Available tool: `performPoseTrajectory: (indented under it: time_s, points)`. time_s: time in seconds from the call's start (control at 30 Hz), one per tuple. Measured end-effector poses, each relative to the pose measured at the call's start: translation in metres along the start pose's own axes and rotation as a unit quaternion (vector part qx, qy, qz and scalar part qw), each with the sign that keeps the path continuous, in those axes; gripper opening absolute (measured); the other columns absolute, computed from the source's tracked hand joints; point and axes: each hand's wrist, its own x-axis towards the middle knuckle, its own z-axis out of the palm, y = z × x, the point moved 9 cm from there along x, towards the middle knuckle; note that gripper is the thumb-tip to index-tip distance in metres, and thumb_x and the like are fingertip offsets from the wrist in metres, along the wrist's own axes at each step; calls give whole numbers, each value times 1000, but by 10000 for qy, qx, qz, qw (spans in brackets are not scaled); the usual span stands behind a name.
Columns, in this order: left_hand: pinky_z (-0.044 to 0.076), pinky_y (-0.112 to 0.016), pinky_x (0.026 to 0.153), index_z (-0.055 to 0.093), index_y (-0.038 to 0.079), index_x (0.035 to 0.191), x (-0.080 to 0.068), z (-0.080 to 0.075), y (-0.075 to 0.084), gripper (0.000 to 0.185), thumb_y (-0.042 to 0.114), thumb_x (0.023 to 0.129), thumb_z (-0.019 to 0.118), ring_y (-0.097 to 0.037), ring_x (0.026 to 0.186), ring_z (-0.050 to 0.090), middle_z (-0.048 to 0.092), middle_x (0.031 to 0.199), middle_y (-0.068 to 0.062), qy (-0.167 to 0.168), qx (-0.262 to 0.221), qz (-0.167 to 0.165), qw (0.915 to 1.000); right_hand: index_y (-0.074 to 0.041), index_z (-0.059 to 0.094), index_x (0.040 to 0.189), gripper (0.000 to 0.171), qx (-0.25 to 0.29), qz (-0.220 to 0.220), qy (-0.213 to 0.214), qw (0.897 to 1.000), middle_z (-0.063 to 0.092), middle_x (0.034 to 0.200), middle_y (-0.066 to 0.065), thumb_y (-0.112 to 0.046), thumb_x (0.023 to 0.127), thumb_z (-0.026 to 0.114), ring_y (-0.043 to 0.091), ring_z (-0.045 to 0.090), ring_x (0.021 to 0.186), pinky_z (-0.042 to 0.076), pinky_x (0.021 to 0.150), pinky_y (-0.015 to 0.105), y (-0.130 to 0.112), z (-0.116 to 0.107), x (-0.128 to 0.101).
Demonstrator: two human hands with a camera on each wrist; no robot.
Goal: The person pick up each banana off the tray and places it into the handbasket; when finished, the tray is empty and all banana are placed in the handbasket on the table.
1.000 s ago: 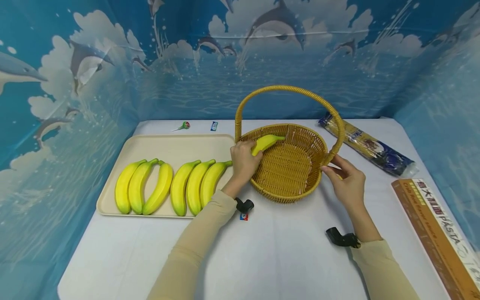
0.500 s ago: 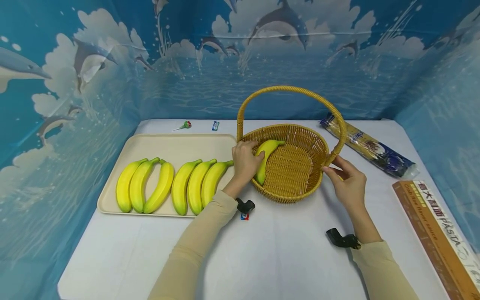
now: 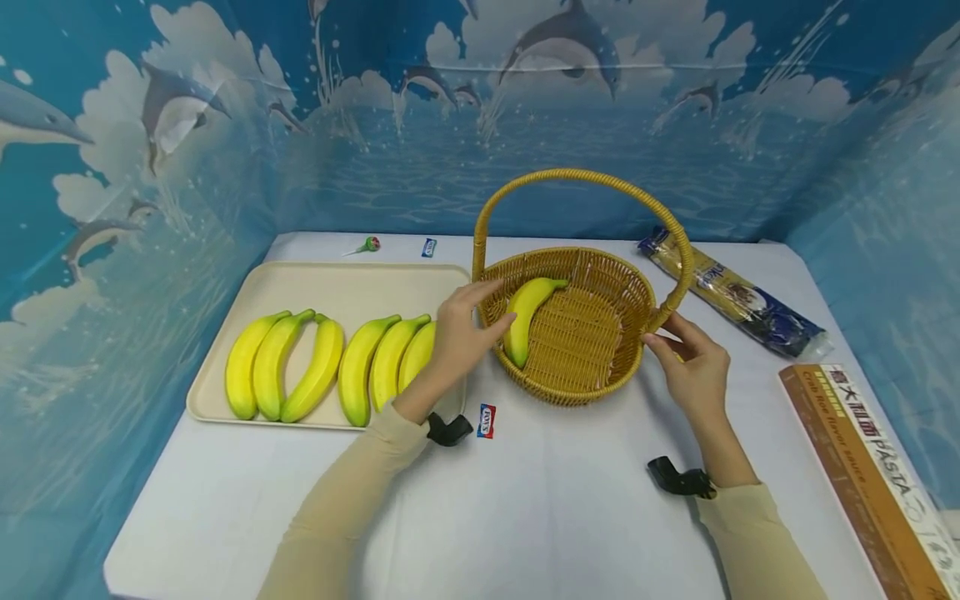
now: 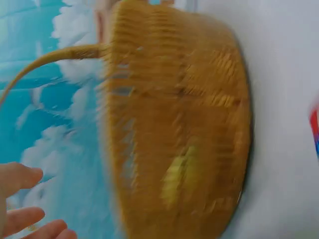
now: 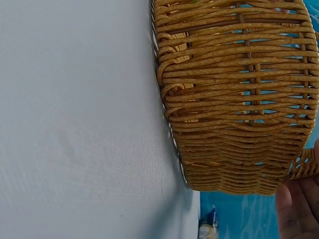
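One yellow banana (image 3: 523, 323) lies along the left inner side of a wicker basket (image 3: 581, 342) with a tall arched handle. My left hand (image 3: 459, 335) is beside the basket's left rim, thumb and fingers spread and holding nothing. At the basket's right side, my right hand (image 3: 696, 367) pinches the rim by the foot of the handle; its fingertips also show in the right wrist view. Several more bananas (image 3: 322, 371) lie in two groups on a cream tray (image 3: 352, 287) to the left. My left forearm partly covers the rightmost one.
A small red-and-blue packet (image 3: 486, 422) lies in front of the basket. Behind the tray are a lollipop (image 3: 371, 244) and a small blue packet (image 3: 428, 247). A bag of pasta (image 3: 738, 296) and a long pasta box (image 3: 862, 467) lie on the right.
My left hand lowered the banana into the basket, let go of it and drew back left over the rim. My right hand has stayed on the basket.
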Motion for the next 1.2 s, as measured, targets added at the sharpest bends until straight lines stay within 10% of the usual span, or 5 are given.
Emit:
performPoseTrajectory:
  time_s: [0.27,0.57,0.83,1.2]
  points:
    - [48,-42,92,64,0,126,-35,-127,-43,45,8,83,75,-32,106,62,66,124,-19,1508,138,-230,9882,-2,63,128,46,-12,-37,81,10000,64,120,29,8,84,69,-8,61,103,50,82,9,0,-3,1]
    - [39,-34,93,63,6,130,-101,-250,-141,43,9,88,69,-27,113,53,61,131,-15,2775,1052,-1725,9392,-3,64,127,46,-129,-10,128,9998,68,118,14,6,83,70,-9,62,100,50,81,7,1,-5,2]
    - [38,-50,104,56,9,139,-138,-275,-187,47,19,94,64,-32,127,46,52,141,-15,2609,1187,-2778,9169,-2,63,128,45,-23,-2,126,9999,67,113,-6,6,84,69,-8,63,99,50,81,9,0,-5,2]
    - [26,-54,110,51,4,141,-157,-269,-232,51,21,95,62,-42,123,50,53,140,-23,1903,1507,-3772,8938,2,63,127,45,-49,-24,80,10000,65,118,27,9,82,70,-10,61,100,49,81,7,1,0,1]
